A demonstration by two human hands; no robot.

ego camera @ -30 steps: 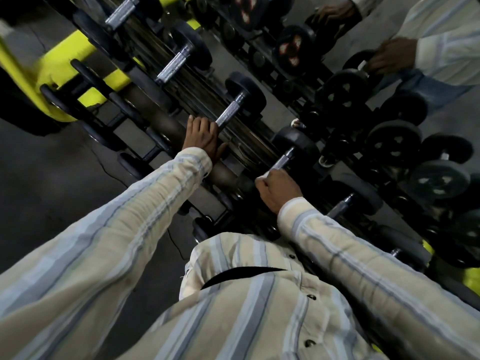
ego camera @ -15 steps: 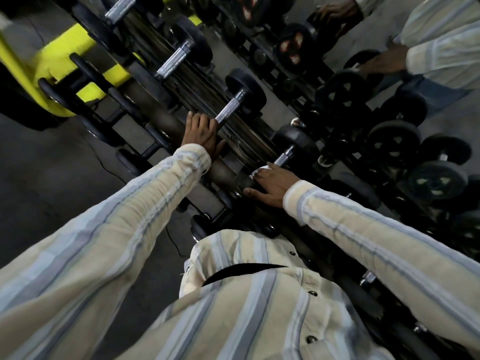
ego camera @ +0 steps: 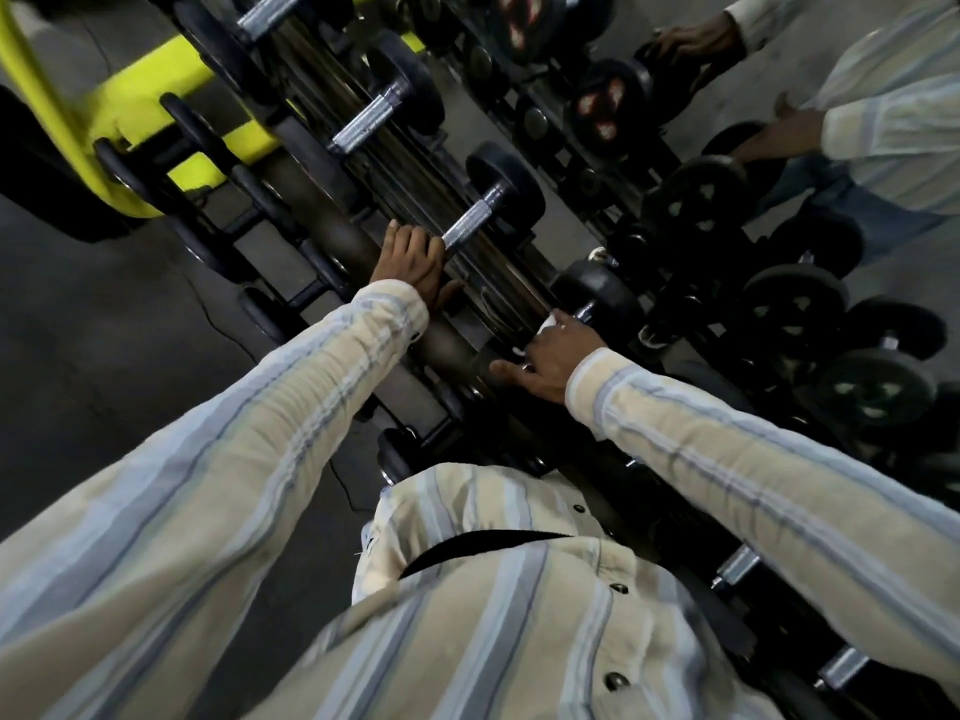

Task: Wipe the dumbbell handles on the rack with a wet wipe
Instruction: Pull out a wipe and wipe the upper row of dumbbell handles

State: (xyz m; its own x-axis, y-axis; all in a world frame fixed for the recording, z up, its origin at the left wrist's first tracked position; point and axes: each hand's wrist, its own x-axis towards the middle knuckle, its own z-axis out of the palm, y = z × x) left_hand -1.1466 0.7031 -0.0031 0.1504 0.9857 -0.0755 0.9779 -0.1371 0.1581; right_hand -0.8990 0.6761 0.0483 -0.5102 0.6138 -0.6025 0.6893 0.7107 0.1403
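**Wiping a dumbbell handle on a gym rack**

Seen from above, a person in a striped long-sleeved shirt leans over a dark dumbbell rack [ego camera: 447, 340] that runs diagonally from far left to near right. The right hand [ego camera: 550, 356] holds a white wet wipe [ego camera: 549, 323] against the handle [ego camera: 584, 315] of a black dumbbell [ego camera: 597, 296] near the middle of the rack; the thumb sticks out to the left, and the fingers are hidden beneath the hand, so how far they wrap the bar cannot be told. The left hand [ego camera: 413, 262] rests on the rack one place further along, fingers folded over the near end of a bare knurled handle [ego camera: 470, 223], apparently for support.

To do this step well, the wipe probably should wrap the whole handle and slide from one weight head to the other with a twist, so the grooves of the knurling are reached. Other handles, further left and near right, look uncovered. A mirror on the right reflects the scene.
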